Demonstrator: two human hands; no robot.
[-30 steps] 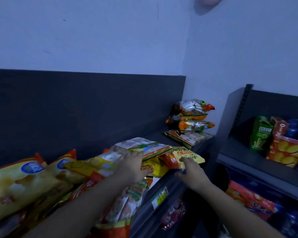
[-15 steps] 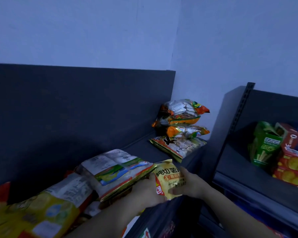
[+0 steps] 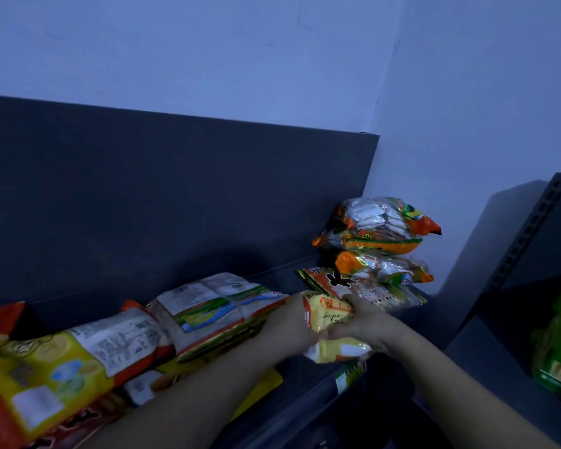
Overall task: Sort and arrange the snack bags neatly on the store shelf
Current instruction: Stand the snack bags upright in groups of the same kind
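Dim, bluish light throughout; a soft shadow darkens the back panel (image 3: 175, 205). The left hand (image 3: 289, 328), right hand (image 3: 366, 325) and yellow bag (image 3: 329, 315) blur slightly; the edges bend.

A shop: dark metal shelf (image 3: 314, 387) w/ snack bags (image 3: 208, 306) piled on it, price tag (image 3: 348, 377) on its front edge (2nd rack (image 3: 531, 228) right of it).
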